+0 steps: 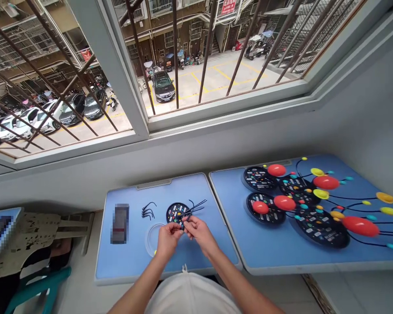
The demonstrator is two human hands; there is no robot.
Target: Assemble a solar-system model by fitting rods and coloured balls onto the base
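Note:
My left hand (169,237) and my right hand (198,231) meet over the blue table, fingertips pinched close together. What they hold between them is small and partly hidden by the fingers; I cannot make it out. Just beyond lies a round black base (174,210) printed with coloured dots and pale labels. Several thin black rods (198,206) fan out to the right above it, near my right fingers. Left of the base are several bent black rods (147,212). A clear round dish (149,240) sits beside my left hand, with a yellow piece (155,252) at its rim.
On the adjoining right table (265,257), several black bases carry red balls (360,226) and long rods tipped yellow and teal. A pixelated dark object (119,223) lies at left. Beyond stand a wall and barred window; a teal chair (46,288) is at lower left.

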